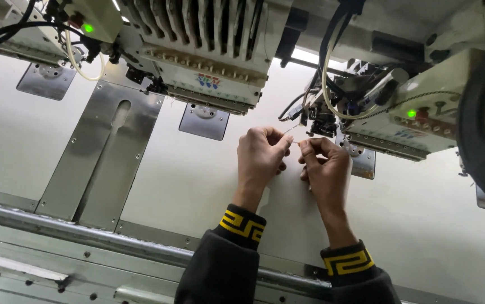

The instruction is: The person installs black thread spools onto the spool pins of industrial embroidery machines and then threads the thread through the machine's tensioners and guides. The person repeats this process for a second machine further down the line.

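Note:
My left hand (260, 153) and my right hand (325, 166) are raised close together just below an embroidery machine head (366, 107). Both pinch a thin pale thread (292, 130) between thumb and forefinger, fingertips almost touching. The thread runs up toward the needle area (320, 125) of that head. My sleeves are dark with yellow patterned cuffs (243, 222).
A second embroidery head (211, 56) with a row of needle bars hangs at the upper left. Green lamps (88, 27) glow on the heads. A pale machine table (197, 186) carries metal plates (107, 157), with a steel rail (85, 236) along the near edge.

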